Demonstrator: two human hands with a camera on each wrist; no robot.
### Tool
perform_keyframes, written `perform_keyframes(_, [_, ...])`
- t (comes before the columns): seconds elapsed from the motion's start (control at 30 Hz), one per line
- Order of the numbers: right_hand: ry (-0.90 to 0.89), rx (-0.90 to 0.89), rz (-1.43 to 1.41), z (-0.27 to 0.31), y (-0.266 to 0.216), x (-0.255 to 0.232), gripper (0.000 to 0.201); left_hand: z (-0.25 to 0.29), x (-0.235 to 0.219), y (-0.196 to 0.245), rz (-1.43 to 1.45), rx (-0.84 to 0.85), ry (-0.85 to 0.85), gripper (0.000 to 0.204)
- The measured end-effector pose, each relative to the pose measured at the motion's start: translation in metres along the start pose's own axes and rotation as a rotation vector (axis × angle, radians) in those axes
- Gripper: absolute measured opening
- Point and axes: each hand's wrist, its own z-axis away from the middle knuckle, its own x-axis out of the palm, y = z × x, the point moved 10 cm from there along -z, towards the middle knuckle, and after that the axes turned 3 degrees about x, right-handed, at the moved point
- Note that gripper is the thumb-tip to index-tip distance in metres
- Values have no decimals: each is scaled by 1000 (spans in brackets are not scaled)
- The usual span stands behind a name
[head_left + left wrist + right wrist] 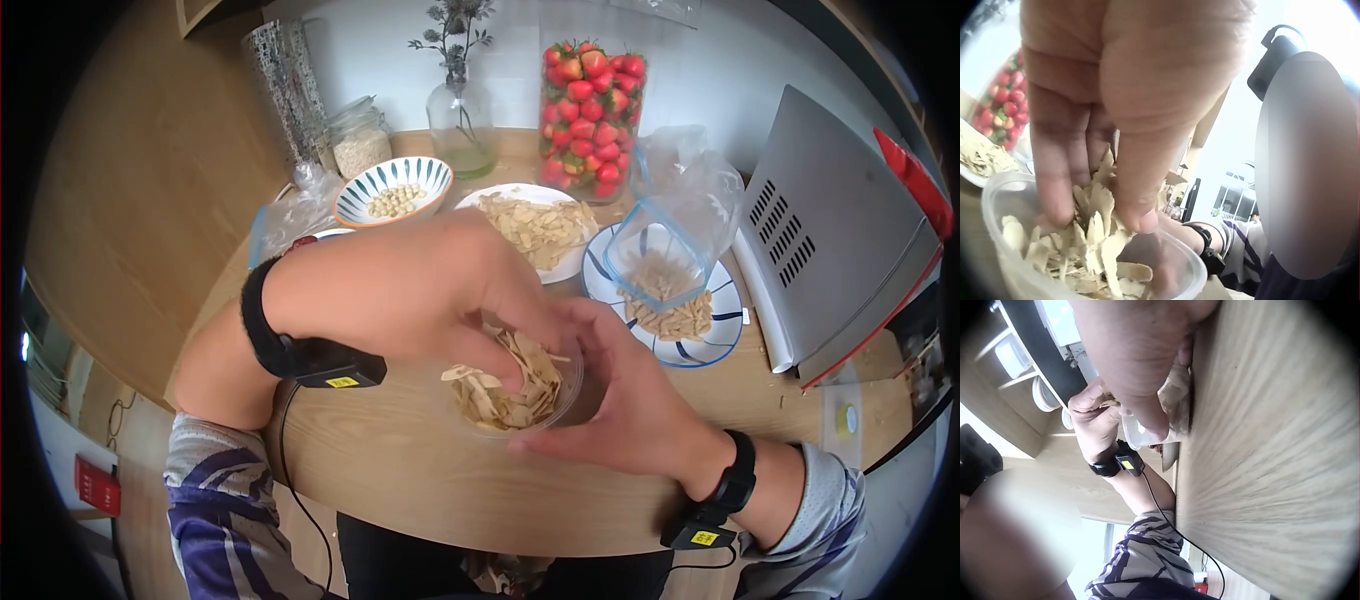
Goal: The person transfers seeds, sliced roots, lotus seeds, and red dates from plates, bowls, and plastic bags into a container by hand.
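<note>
A clear plastic tub (572,405) of pale dried slices (535,385) stands near the table's front. My left hand (470,290) reaches into it from above; in the left wrist view the thumb and fingers of this hand (1116,112) pinch several slices (1100,209) over the tub (1013,187). My right hand (630,400) curves round the tub's right side, thumb at the front. In the right wrist view that hand (1138,356) grips the tub (1132,432) on the tabletop.
Behind are a white plate (470,200) of slices, a striped bowl (440,175) of round pale pieces, and a blue-rimmed plate (735,320) with a plastic bag (690,230). Farther back stand strawberries (595,120), a vase (460,125) and a jar (360,145). A grey panel (830,230) stands right.
</note>
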Motion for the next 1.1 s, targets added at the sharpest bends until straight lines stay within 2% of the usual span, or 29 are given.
perform_keyframes(0.1, [0, -25, 28, 1, -3, -2, 107, -3, -2, 2, 66, -46, 42, 42])
perform_keyframes(0.2, [9, -21, 17, 3, -1, -3, 107, -4, -3, 3, -18, 46, 64, 40])
perform_keyframes(0.3, [24, -38, 35, 2, 4, -3, 108, -7, -7, -1, 91, -17, 148, 38])
perform_keyframes(0.4, [24, -35, 53, 2, 2, -4, 109, -7, -4, -6, 49, -51, 120, 39])
perform_keyframes(0.5, [38, -12, 22, 3, 0, -4, 110, -7, -19, -2, 57, -34, 213, 41])
perform_keyframes(0.6, [45, -9, 36, 4, 2, -4, 110, -5, -35, -18, 75, -72, 315, 40])
perform_keyframes(0.7, [64, 7, 103, 3, -1, -3, 110, -4, -58, -50, 0, -133, 472, 38])
perform_keyframes(0.73, [74, 15, 128, 2, -4, -2, 110, -3, -66, -60, -34, -220, 536, 39])
perform_keyframes(0.83, [83, 13, 177, 2, -9, -2, 109, -5, -80, -88, -157, -268, 666, 42])
perform_keyframes(0.87, [86, 8, 174, 1, -9, -2, 109, -6, -81, -97, -166, -316, 659, 42])
perform_keyframes(0.97, [78, 19, 162, 0, -2, 0, 109, -5, -73, -101, -308, -211, 714, 38])
perform_keyframes(1.1, [83, 19, 149, 0, -1, -1, 109, -1, -73, -108, -294, -274, 682, 25])
